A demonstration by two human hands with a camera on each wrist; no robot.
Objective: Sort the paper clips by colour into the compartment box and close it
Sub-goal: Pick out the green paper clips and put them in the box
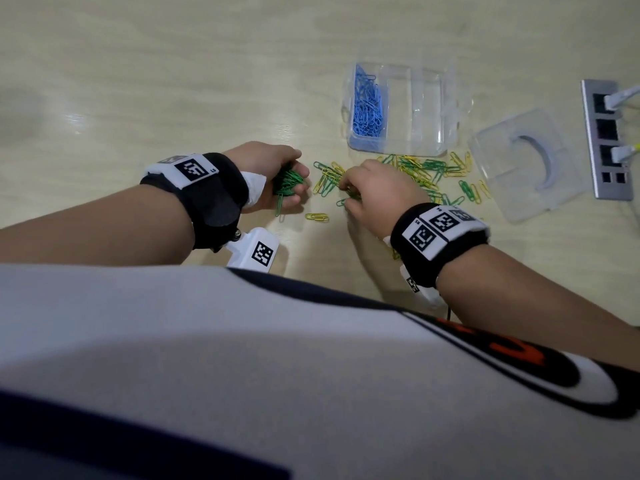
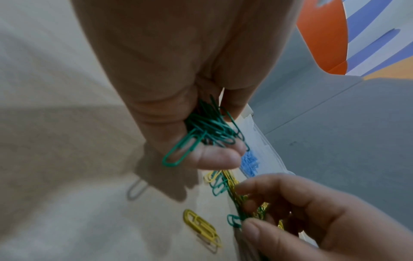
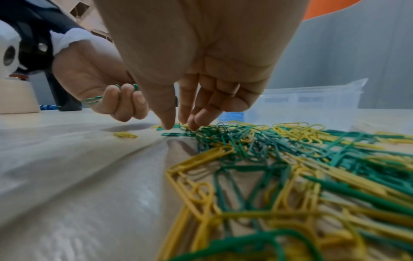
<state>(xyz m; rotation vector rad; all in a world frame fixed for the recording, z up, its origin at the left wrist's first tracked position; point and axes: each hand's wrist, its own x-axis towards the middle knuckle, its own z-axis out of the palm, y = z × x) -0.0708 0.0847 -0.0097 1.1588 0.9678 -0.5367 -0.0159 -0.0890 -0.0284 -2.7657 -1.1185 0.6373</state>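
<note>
My left hand (image 1: pixel 294 178) is cupped palm-up, its fingers curled round a bunch of green paper clips (image 1: pixel 287 183) (image 2: pixel 210 128); one clip hangs out of it. My right hand (image 1: pixel 346 190) (image 3: pixel 178 126) reaches down on the left edge of a mixed green and yellow clip pile (image 1: pixel 426 171) (image 3: pixel 257 146), thumb and fingertips pinching a green clip there. The clear compartment box (image 1: pixel 415 69) stands open behind the pile. Its left compartment holds blue clips (image 1: pixel 367 105); the other compartments look bare.
The box's clear lid (image 1: pixel 526 168) lies detached to the right of the pile. A grey socket strip (image 1: pixel 606 140) with plugs sits at the far right edge. Two yellow clips (image 1: pixel 317 217) (image 2: pixel 201 227) lie apart between my hands.
</note>
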